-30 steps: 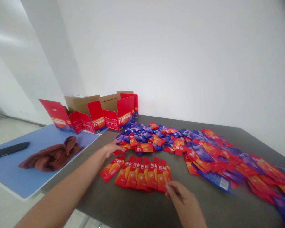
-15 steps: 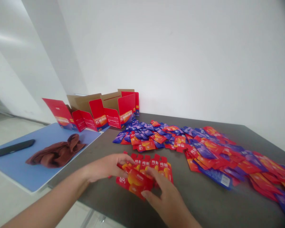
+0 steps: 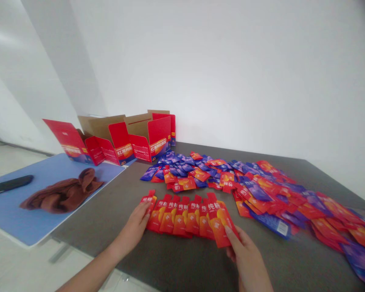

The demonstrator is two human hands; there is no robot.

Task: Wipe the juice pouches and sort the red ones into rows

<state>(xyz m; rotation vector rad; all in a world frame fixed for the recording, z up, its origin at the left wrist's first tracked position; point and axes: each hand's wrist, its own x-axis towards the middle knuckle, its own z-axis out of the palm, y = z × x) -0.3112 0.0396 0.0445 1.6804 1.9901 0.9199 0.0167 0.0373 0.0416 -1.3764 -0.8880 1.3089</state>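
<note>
Several red-and-orange sachets (image 3: 181, 217) lie overlapping in a row on the dark table, their narrow tops pointing away from me. At the row's right end, my right hand (image 3: 245, 247) pinches a red sachet (image 3: 219, 223) by its lower right edge, tilted over its neighbours. My left hand (image 3: 136, 223) is closed on the leftmost red sachet (image 3: 148, 201), whose lower part is hidden behind the fingers. Beyond the row spreads a loose pile of red and purple-blue sachets (image 3: 258, 188).
Open red cartons (image 3: 140, 147) with brown insides stand at the back left. A brown cloth (image 3: 62, 194) and a long black object (image 3: 10, 185) lie on a blue-topped table (image 3: 48, 172). A white wall (image 3: 231, 81) rises behind the dark table (image 3: 158, 259).
Both hands held red sachets close together over the row; now they are apart, one at each end. The right hand moved right with a sachet. The view shifted slightly.
</note>
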